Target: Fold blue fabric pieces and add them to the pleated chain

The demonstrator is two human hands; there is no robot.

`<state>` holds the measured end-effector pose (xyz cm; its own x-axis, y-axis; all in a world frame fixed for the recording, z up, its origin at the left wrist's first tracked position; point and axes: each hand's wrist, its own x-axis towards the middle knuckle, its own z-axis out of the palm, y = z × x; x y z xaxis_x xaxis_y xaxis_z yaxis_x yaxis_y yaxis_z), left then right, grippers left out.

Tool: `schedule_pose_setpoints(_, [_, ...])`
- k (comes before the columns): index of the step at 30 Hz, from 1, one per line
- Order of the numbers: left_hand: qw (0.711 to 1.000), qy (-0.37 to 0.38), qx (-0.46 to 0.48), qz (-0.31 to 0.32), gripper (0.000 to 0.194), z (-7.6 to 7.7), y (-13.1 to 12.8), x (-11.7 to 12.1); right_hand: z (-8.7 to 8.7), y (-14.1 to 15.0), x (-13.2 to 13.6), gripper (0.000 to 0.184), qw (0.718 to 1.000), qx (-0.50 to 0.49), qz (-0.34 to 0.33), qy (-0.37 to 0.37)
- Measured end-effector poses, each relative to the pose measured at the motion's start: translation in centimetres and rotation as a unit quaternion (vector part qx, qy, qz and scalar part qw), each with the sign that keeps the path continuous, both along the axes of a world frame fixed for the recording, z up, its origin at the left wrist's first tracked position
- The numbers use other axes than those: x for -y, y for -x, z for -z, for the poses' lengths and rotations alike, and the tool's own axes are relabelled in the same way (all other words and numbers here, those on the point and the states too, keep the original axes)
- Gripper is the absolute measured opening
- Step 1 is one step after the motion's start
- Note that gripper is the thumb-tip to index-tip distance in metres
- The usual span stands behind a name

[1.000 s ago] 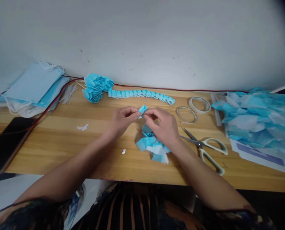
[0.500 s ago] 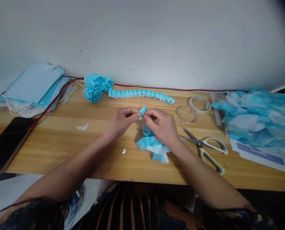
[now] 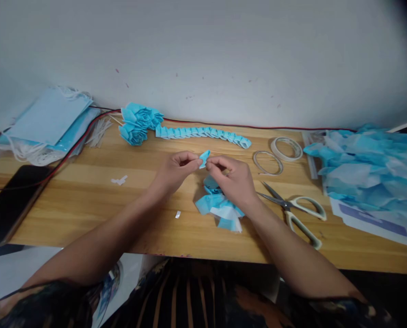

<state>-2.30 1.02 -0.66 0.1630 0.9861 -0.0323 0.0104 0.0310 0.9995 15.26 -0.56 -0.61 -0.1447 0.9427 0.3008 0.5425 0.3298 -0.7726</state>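
Observation:
Between my two hands, above the middle of the table, is a small folded piece of blue fabric (image 3: 205, 158). My left hand (image 3: 176, 171) pinches its left side between thumb and fingertips. From the right, my right hand (image 3: 231, 177) pinches at its other edge, thumb and index finger pressed together. Under my right hand lies a loose heap of blue and white fabric pieces (image 3: 218, 205), partly hidden by that hand. Beyond my hands stretches a row of folded blue pieces (image 3: 203, 132), lined up beside several blue fabric roses (image 3: 138, 123).
Scissors (image 3: 287, 205) lie spread on the right, below a tape roll (image 3: 286, 149) and a thinner ring (image 3: 268, 163). A big pile of blue fabric pieces (image 3: 367, 168) fills the far right. Face masks (image 3: 51, 118) and a phone (image 3: 15, 200) lie left. A cable (image 3: 76, 145) runs behind.
The folded piece has turned slightly between my fingers, and my right fingertips have shifted a little to the right. The rest of the table looks the same.

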Motion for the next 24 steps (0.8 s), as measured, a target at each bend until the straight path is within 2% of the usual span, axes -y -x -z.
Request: schedule_pose_setpoints(24, [1.000,-0.004,0.010,0.003,0.024,0.21,0.14,-0.02,0.01,0.17,0.02,0.019,1.000,-0.023,0.011,0.008])
